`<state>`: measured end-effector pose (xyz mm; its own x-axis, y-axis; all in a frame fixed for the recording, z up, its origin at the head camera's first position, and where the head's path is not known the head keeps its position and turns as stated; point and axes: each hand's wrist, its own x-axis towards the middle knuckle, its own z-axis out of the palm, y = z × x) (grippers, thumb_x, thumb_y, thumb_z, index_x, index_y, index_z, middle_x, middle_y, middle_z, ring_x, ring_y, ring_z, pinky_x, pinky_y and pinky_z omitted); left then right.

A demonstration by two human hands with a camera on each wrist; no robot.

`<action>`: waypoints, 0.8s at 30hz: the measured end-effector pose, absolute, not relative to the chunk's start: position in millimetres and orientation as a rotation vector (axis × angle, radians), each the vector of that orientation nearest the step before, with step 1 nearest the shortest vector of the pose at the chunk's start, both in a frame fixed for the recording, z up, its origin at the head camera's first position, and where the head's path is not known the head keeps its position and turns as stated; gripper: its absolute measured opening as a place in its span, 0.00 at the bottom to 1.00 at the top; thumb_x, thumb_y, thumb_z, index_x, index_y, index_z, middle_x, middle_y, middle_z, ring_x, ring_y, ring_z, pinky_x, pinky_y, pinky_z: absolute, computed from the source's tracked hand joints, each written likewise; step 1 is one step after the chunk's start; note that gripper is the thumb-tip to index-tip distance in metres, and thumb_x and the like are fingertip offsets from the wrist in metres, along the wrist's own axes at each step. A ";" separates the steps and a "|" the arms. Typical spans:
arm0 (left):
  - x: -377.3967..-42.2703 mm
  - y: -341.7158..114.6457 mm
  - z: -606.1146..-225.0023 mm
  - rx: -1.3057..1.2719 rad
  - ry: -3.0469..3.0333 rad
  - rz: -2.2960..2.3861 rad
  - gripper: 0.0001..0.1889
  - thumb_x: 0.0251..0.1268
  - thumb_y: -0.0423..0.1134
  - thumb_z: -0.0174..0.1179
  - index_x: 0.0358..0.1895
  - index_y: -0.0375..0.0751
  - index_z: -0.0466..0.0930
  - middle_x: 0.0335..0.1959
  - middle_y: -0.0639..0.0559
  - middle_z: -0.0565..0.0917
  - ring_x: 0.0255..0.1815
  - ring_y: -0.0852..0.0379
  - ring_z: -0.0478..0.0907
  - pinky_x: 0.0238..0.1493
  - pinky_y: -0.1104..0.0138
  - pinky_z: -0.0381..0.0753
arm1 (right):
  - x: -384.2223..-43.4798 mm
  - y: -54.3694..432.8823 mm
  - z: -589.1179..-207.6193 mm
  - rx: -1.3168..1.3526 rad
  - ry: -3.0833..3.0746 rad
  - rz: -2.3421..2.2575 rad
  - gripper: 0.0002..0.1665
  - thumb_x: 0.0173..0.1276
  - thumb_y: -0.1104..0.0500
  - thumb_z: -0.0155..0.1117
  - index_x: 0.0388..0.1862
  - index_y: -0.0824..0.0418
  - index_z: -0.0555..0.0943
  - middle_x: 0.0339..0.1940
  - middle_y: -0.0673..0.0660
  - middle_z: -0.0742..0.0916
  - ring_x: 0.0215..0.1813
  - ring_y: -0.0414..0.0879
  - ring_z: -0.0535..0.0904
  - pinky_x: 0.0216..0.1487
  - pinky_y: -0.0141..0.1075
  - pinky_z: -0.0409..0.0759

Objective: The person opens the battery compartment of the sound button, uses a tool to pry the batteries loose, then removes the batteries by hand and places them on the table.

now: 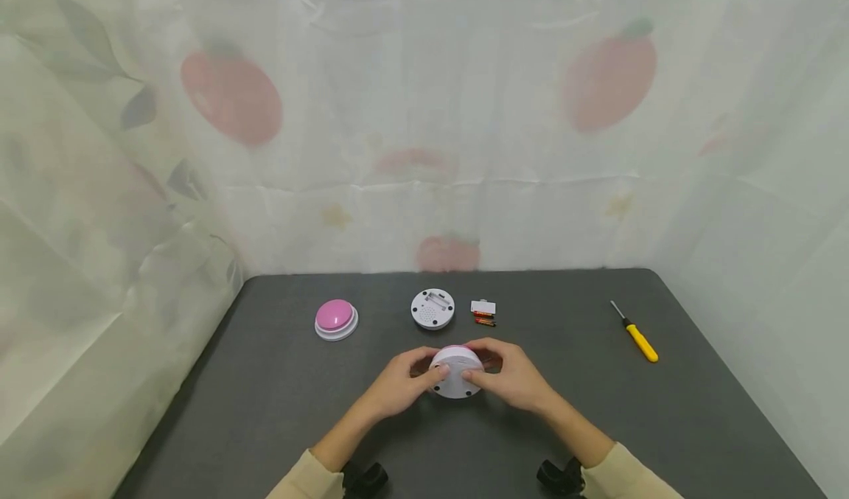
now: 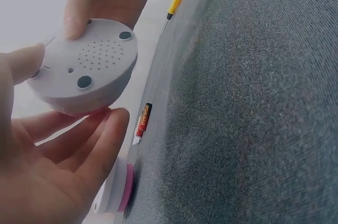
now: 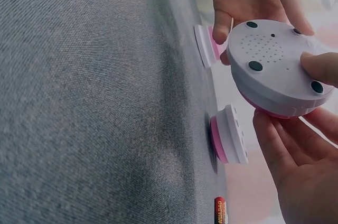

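Between both hands is a round white push button (image 1: 456, 382) with a pink dome, tilted so that its underside faces me. My left hand (image 1: 398, 385) grips its left side, thumb on the underside and fingers beneath the pink part. From the right, my right hand (image 1: 520, 379) holds it the same way. In the left wrist view the underside (image 2: 100, 55) shows a patch of small speaker holes and dark round feet. The right wrist view shows the button's white side and pink edge (image 3: 285, 114) over the right fingertips.
Beyond the hands, another button (image 1: 432, 315) lies upside down with its battery slot uncovered. Beside it are a small white cover (image 1: 483, 306) and red-and-black batteries (image 1: 486, 322). A pink-topped button (image 1: 334, 316) stands upright at left. A yellow-handled screwdriver (image 1: 640, 342) lies at right on the grey table (image 1: 265, 410).
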<state>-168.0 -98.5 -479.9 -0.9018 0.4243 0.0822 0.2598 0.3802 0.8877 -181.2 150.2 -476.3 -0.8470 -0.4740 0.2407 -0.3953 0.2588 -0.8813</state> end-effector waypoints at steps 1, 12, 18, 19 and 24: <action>-167.3 -98.5 -478.9 0.625 2.487 1.544 0.22 0.74 0.50 0.60 0.62 0.39 0.79 0.52 0.49 0.84 0.49 0.53 0.82 0.46 0.64 0.82 | -181.8 150.6 -476.4 -0.834 2.429 -1.676 0.23 0.66 0.54 0.74 0.58 0.59 0.82 0.49 0.53 0.87 0.48 0.53 0.84 0.49 0.38 0.82; -158.6 -94.3 -476.4 0.866 2.634 1.600 0.33 0.64 0.44 0.71 0.71 0.44 0.71 0.59 0.55 0.78 0.58 0.55 0.76 0.54 0.57 0.81 | -184.2 154.3 -477.1 -0.717 2.335 -1.745 0.24 0.68 0.57 0.72 0.58 0.68 0.81 0.50 0.61 0.86 0.47 0.47 0.85 0.46 0.34 0.83; -156.5 -90.8 -479.0 1.013 2.652 1.595 0.45 0.53 0.43 0.79 0.76 0.51 0.64 0.65 0.56 0.73 0.59 0.57 0.75 0.57 0.61 0.78 | -183.5 155.9 -475.5 -0.625 2.265 -1.803 0.23 0.69 0.60 0.70 0.58 0.72 0.80 0.50 0.64 0.86 0.46 0.46 0.86 0.44 0.34 0.82; -155.9 -90.4 -479.9 1.010 2.654 1.588 0.48 0.52 0.43 0.79 0.76 0.52 0.63 0.66 0.56 0.72 0.59 0.58 0.74 0.57 0.62 0.78 | -183.5 155.8 -475.5 -0.611 2.256 -1.806 0.23 0.70 0.60 0.69 0.58 0.73 0.80 0.49 0.64 0.87 0.46 0.45 0.86 0.44 0.34 0.82; -152.7 -85.9 -482.5 0.907 2.672 1.520 0.56 0.48 0.48 0.81 0.80 0.55 0.55 0.66 0.56 0.70 0.60 0.58 0.73 0.60 0.61 0.75 | -184.6 154.2 -476.0 -0.538 2.190 -1.812 0.24 0.71 0.57 0.68 0.57 0.74 0.80 0.41 0.59 0.89 0.39 0.43 0.84 0.43 0.36 0.81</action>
<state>-152.7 -85.9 -482.5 -0.8379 0.4414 0.3210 0.5015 0.3905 0.7720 -184.6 154.2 -476.0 -0.9010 -0.4317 0.0427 -0.1227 0.1593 -0.9796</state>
